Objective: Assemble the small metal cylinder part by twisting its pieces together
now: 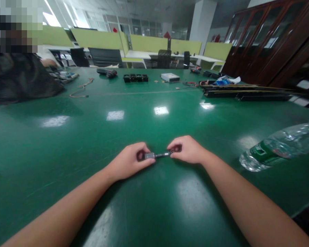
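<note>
Near the middle of the green table [149,127], a small grey block-shaped part [149,155] with a thin metal shaft [162,154] extends between my two hands. My left hand [131,159] is closed on the grey block, thumb in front and fingers behind. At the shaft's right end my right hand [186,149] pinches a small dark piece, partly hidden by the fingers. The shaft lies roughly level, pointing left to right. Whether the parts touch the table cannot be made out.
A clear plastic bottle [273,151] lies on its side at the right. Along the back are black modules [135,78], a silver box [170,77], a cable [79,91] and long black bars [247,92]. A person's dark sleeve [18,77] rests at the far left.
</note>
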A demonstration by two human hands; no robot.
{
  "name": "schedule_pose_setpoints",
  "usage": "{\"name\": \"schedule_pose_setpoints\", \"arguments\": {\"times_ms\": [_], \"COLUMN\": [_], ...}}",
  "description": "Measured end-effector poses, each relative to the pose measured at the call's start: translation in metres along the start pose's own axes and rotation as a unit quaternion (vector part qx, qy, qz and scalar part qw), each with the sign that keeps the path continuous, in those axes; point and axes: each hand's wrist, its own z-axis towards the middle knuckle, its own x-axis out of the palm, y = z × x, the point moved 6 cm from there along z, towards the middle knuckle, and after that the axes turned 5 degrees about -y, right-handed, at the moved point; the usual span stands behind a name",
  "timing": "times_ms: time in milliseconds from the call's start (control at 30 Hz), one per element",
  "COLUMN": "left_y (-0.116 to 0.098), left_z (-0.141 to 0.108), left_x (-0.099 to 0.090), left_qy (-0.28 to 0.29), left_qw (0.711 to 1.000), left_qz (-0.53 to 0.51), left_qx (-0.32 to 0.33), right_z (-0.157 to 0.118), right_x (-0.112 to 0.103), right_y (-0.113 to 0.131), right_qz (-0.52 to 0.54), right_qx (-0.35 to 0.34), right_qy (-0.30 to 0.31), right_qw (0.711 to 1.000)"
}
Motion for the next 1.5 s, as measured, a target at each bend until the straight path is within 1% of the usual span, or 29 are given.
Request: {"name": "schedule_pose_setpoints", "arguments": {"times_ms": [100, 233, 367, 433, 533, 667, 733, 867, 1067, 1300, 1500], "left_y": [-0.001, -0.002, -0.005, -0.006, -0.005, -0.003, -0.003, -0.003, -0.005, -0.006, -0.006], "left_z": [0.0, 0.0, 0.0, -0.001, -0.001, -0.001, -0.001, -0.001, -0.001, -0.001, -0.001], "left_x": [0.0, -0.001, -0.001, -0.002, -0.002, -0.001, -0.001, -0.001, -0.001, -0.001, -0.001], "left_qy": [0.0, -0.005, 0.0, -0.001, -0.005, 0.0, 0.001, 0.001, 0.0, -0.011, -0.004], "left_qw": [1.0, 1.0, 0.999, 0.999, 0.999, 0.999, 0.999, 0.999, 1.0, 0.999, 0.999], "left_qz": [0.0, 0.004, -0.002, -0.005, -0.01, -0.008, -0.006, -0.003, -0.005, 0.014, 0.016], "left_qx": [0.007, 0.011, 0.034, 0.04, 0.037, 0.036, 0.036, 0.036, 0.031, 0.033, 0.03], "right_z": [0.0, 0.001, 0.001, 0.001, 0.001, 0.0, -0.001, -0.001, -0.002, -0.001, 0.0], "right_x": [0.005, 0.012, 0.022, 0.026, 0.027, 0.025, 0.024, 0.023, 0.027, 0.029, 0.03], "right_y": [0.0, 0.006, 0.02, 0.028, 0.033, 0.037, 0.038, 0.036, 0.038, 0.038, 0.038], "right_qz": [0.018, 0.017, 0.029, 0.0, -0.05, -0.062, -0.067, -0.072, -0.067, -0.068, -0.073], "right_qx": [0.015, 0.004, -0.025, -0.045, -0.067, -0.11, -0.126, -0.119, -0.133, -0.137, -0.143], "right_qy": [0.009, 0.003, -0.001, -0.007, -0.02, -0.019, -0.018, -0.021, 0.0, -0.006, -0.005], "right_qw": [1.0, 1.0, 0.999, 0.999, 0.996, 0.992, 0.99, 0.99, 0.989, 0.988, 0.987]}}
